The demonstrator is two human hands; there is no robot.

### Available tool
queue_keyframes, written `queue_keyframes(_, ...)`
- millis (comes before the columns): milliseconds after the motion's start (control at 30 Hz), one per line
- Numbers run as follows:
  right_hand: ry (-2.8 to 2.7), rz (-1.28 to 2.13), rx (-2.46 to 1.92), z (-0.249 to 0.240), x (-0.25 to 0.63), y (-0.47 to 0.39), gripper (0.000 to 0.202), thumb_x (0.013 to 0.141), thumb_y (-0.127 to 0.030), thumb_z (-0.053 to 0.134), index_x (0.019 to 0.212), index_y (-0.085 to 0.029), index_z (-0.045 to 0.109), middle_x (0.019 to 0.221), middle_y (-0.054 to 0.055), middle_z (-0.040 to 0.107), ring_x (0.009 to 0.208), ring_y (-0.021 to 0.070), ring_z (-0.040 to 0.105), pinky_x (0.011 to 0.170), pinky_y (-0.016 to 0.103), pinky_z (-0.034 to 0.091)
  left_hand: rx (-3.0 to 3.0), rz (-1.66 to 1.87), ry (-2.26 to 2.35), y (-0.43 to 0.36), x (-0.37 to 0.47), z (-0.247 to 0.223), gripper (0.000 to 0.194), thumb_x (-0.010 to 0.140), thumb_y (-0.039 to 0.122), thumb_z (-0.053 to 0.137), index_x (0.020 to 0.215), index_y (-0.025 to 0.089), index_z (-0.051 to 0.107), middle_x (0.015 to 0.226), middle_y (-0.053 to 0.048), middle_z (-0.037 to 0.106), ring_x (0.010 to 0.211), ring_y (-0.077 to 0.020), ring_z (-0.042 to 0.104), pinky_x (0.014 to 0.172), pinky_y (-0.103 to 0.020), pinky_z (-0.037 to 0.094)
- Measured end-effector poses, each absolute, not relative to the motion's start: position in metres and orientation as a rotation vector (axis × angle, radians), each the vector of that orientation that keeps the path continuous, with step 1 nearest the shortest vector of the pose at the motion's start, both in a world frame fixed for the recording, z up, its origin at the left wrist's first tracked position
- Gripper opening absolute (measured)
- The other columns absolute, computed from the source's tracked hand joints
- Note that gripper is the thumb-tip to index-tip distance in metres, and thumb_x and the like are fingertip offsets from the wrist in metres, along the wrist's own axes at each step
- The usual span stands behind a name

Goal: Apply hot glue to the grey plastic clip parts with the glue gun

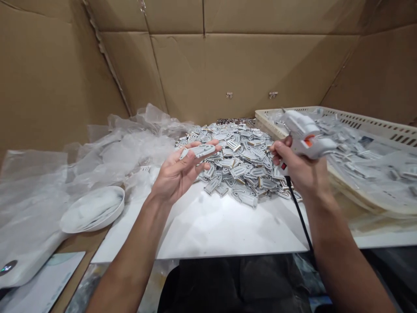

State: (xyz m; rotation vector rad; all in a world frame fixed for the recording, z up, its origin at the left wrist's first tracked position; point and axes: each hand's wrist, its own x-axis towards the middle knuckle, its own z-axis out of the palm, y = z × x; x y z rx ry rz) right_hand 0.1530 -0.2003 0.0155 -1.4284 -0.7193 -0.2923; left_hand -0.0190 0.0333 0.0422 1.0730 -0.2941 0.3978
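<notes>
Brown cardboard walls enclose a white tabletop, where a person works with both hands above its surface. At right stands a cream slotted crate holding grey pieces and clear plastic; at left, translucent plastic bags lie heaped beside a broad pile of grey pieces at the middle of the table. Nearer at left, a white handled device with a shallow round head rests close to a printed sheet. The right hand, fingers curled closed, grips a white glue gun with an orange trigger — its nozzle tilted up toward the cardboard, its black cord dropping past the table's front edge. The left hand, palm turned up and fingers extended, pinches a single grey piece between thumb and fingers — held in the air just in front of the pile's left side, well apart from the glue gun. Two small metal clips show on the rear cardboard.
</notes>
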Motion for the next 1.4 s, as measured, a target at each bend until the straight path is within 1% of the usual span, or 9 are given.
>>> queue_keyframes(167,-0.868,-0.178,-1.533,0.016,0.137,-0.193,0.031,0.101,-0.041,0.068,0.082,-0.018,0.057,0.074,-0.001,0.059,0.063,0.0103,0.053,0.059,0.025,0.041,1.037,0.302,-0.230,0.032,-0.017,0.039,0.015,0.097,0.014,0.070,0.111,0.009,0.072,0.129,-0.019,0.072,0.115,-0.0263,0.074,0.071,-0.021,0.059)
queue_keyframes(333,-1.095,-0.113,-1.456,0.019,0.127,-0.195,0.041,0.105,-0.059,0.060,0.104,-0.018,0.067,0.093,0.003,0.067,0.065,0.0089,0.061,0.057,0.021,0.051,1.096,0.224,-0.189,0.032,-0.018,0.037,0.037,0.090,0.036,0.082,0.115,0.013,0.067,0.108,-0.014,0.073,0.082,-0.0185,0.072,0.052,-0.019,0.049)
queue_keyframes(400,-1.214,-0.025,-1.393,0.018,0.126,-0.197,0.051,0.104,-0.067,0.056,0.112,-0.019,0.067,0.098,0.005,0.068,0.066,0.0098,0.064,0.057,0.022,0.055,1.143,0.176,-0.174,0.031,-0.018,0.037,0.040,0.094,0.045,0.075,0.120,0.018,0.062,0.098,-0.010,0.070,0.069,-0.0169,0.067,0.047,-0.020,0.041)
queue_keyframes(533,-1.315,0.123,-1.335,0.012,0.121,-0.199,0.055,0.100,-0.070,0.060,0.106,-0.016,0.070,0.093,0.008,0.069,0.067,0.0132,0.066,0.053,0.022,0.056,1.262,0.223,-0.140,0.027,-0.016,0.035,0.038,0.104,0.056,0.053,0.117,0.020,0.056,0.074,-0.001,0.057,0.047,-0.0110,0.046,0.045,-0.022,0.032)
queue_keyframes(633,-1.309,0.153,-1.374,0.008,0.116,-0.200,0.055,0.095,-0.071,0.066,0.098,-0.016,0.072,0.087,0.007,0.070,0.063,0.0132,0.062,0.049,0.023,0.051,1.357,0.230,-0.155,0.024,-0.013,0.031,0.047,0.108,0.061,0.036,0.113,0.019,0.055,0.061,0.001,0.049,0.042,-0.0106,0.033,0.043,-0.023,0.028)
queue_keyframes(800,-1.416,0.061,-1.530,0.008,0.112,-0.197,0.065,0.094,-0.080,0.058,0.095,-0.018,0.076,0.086,0.006,0.072,0.066,0.0150,0.064,0.055,0.025,0.048,1.411,0.222,-0.149,0.021,-0.013,0.029,0.050,0.108,0.062,0.034,0.119,0.018,0.056,0.054,0.003,0.045,0.042,-0.0116,0.027,0.042,-0.023,0.025)
queue_keyframes(1000,-1.450,-0.009,-1.497,0.006,0.110,-0.194,0.053,0.103,-0.068,0.056,0.095,-0.018,0.073,0.085,0.002,0.071,0.058,0.0071,0.060,0.053,0.019,0.045,1.442,0.270,-0.112,0.017,-0.014,0.029,0.045,0.108,0.062,0.032,0.108,0.022,0.054,0.048,0.004,0.045,0.037,-0.0116,0.024,0.036,-0.021,0.022)
queue_keyframes(1233,-1.408,0.030,-1.514,0.004,0.109,-0.192,0.030,0.103,-0.047,0.068,0.093,-0.019,0.074,0.085,0.001,0.074,0.060,0.0086,0.064,0.056,0.019,0.046,1.457,0.258,-0.099,0.016,-0.013,0.028,0.066,0.099,0.083,0.027,0.107,0.023,0.054,0.045,0.004,0.045,0.032,-0.0111,0.022,0.033,-0.021,0.020)
queue_keyframes(1400,-1.452,-0.045,-1.519,0.005,0.109,-0.192,0.027,0.105,-0.041,0.067,0.089,-0.020,0.074,0.083,0.001,0.075,0.057,0.0084,0.061,0.054,0.020,0.046,1.441,0.258,-0.091,0.015,-0.013,0.028,0.067,0.098,0.085,0.029,0.106,0.023,0.054,0.046,0.004,0.045,0.033,-0.0109,0.024,0.033,-0.021,0.020)
